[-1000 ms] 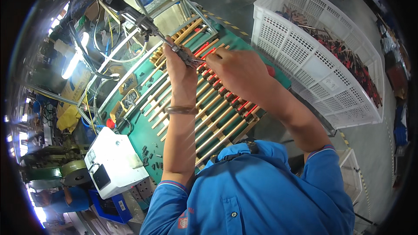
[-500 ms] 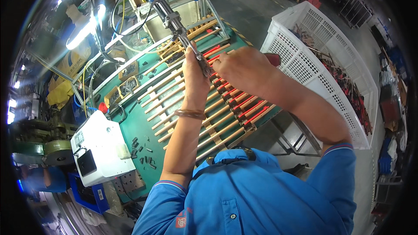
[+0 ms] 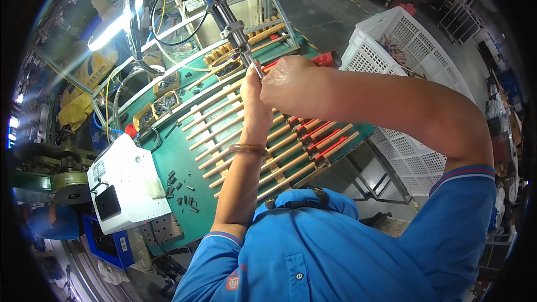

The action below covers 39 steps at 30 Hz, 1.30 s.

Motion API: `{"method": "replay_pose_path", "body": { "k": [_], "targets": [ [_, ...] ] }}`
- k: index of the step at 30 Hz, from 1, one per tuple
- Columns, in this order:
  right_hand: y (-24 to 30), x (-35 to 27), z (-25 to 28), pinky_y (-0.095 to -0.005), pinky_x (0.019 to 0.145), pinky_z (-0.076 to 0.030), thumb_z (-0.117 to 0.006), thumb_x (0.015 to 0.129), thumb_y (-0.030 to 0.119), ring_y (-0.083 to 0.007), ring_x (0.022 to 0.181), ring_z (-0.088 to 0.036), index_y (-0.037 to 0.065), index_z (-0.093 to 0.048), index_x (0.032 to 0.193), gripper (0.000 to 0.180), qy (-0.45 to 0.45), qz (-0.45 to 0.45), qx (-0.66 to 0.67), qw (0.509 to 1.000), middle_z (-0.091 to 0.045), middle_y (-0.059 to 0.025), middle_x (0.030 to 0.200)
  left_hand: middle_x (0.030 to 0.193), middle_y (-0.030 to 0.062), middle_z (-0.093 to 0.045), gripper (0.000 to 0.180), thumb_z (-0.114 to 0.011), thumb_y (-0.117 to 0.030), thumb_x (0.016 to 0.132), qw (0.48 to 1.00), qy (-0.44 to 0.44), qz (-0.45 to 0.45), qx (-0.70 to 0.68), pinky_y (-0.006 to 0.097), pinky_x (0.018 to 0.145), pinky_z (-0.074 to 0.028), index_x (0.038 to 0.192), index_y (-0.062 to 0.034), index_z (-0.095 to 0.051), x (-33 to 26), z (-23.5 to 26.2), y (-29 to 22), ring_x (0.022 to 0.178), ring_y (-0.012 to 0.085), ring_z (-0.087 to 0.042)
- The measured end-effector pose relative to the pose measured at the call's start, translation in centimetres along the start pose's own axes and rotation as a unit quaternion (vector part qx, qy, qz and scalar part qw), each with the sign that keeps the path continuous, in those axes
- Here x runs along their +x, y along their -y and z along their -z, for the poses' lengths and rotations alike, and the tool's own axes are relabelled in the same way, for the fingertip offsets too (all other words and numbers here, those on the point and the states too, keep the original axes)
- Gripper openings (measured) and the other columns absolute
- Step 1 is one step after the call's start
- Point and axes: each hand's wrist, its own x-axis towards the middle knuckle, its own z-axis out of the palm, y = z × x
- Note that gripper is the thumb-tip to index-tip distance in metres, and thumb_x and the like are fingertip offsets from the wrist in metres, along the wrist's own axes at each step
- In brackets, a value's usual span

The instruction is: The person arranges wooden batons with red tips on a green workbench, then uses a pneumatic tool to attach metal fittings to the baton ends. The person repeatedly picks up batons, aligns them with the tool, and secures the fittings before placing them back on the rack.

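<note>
both hands meet at upper centre of the frame. left hand (image 3: 253,96) is raised higher than half a second ago, fingers pinched round the tip of the hanging power screwdriver (image 3: 232,22), bracelet (image 3: 248,149) on its wrist. right hand (image 3: 291,81) is closed on a red-handled tool (image 3: 321,59) held against that tip; before, both sat lower over the rack, so the work now looks lifted to the driver. wooden slat rack (image 3: 235,134) on the green bench (image 3: 173,162) holds a few more red-handled pieces (image 3: 327,137) at its right end. white mesh crate (image 3: 403,50) at upper right holds a pile of red and dark parts. small trays (image 3: 162,86) at left hold dark bits. white box unit (image 3: 126,182) sits at lower left.
</note>
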Motion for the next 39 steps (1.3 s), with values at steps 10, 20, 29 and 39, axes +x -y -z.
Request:
{"method": "replay_pose_path", "body": {
  "k": [10, 20, 29, 39],
  "targets": [
    [0.5, -0.4, 0.2, -0.0356, 0.069, -0.055, -0.064, 0.073, 0.008, -0.0250, 0.085, -0.068, 0.002, -0.069, 0.083, 0.013, 0.018, -0.037, 0.053, 0.998, -0.069, -0.0122, 0.086, 0.072, -0.0040, -0.050, 0.020, -0.050, -0.031, 0.092, 1.000, -0.008, 0.002, 0.001, 0.023, 0.059, -0.041, 0.084, -0.0124, -0.054, 0.0, 0.5, -0.2, 0.065, 0.0061, -0.047],
    [-0.3, -0.5, -6.9, -0.0427, 0.068, -0.051, -0.057, 0.077, 0.007, -0.0329, 0.082, -0.064, 0.001, -0.066, 0.087, 0.015, -0.011, -0.053, 0.291, 0.955, -0.066, -0.0172, 0.085, 0.065, -0.0008, -0.050, 0.033, -0.046, -0.041, 0.094, 0.986, 0.012, -0.050, 0.157, 0.025, 0.055, -0.039, 0.082, -0.0100, -0.052, -1.7, 2.0, 0.6, 0.058, 0.0099, -0.048],
    [6.5, 0.1, -12.9, -0.0194, 0.038, -0.027, -0.058, 0.090, 0.021, -0.0005, 0.044, -0.038, 0.008, -0.059, 0.080, 0.017, -0.271, -0.162, 0.849, 0.425, -0.044, 0.0056, 0.053, 0.064, 0.0013, -0.048, 0.036, -0.045, -0.044, 0.094, 0.989, -0.012, -0.061, 0.133, 0.024, 0.050, -0.036, 0.081, -0.0101, -0.049, -1.4, 3.0, 1.1, 0.057, 0.0105, -0.046],
    [6.8, 0.8, -13.4, -0.0198, 0.050, -0.039, -0.069, 0.082, 0.017, -0.0039, 0.057, -0.049, 0.000, -0.059, 0.087, 0.020, -0.240, -0.163, 0.868, 0.402, -0.056, 0.0007, 0.067, 0.064, 0.0018, -0.046, 0.040, -0.042, -0.045, 0.095, 0.979, 0.061, -0.030, 0.195, 0.026, 0.049, -0.036, 0.078, -0.0085, -0.047, -2.8, 3.6, 0.2, 0.054, 0.0117, -0.043]
  ]
}}
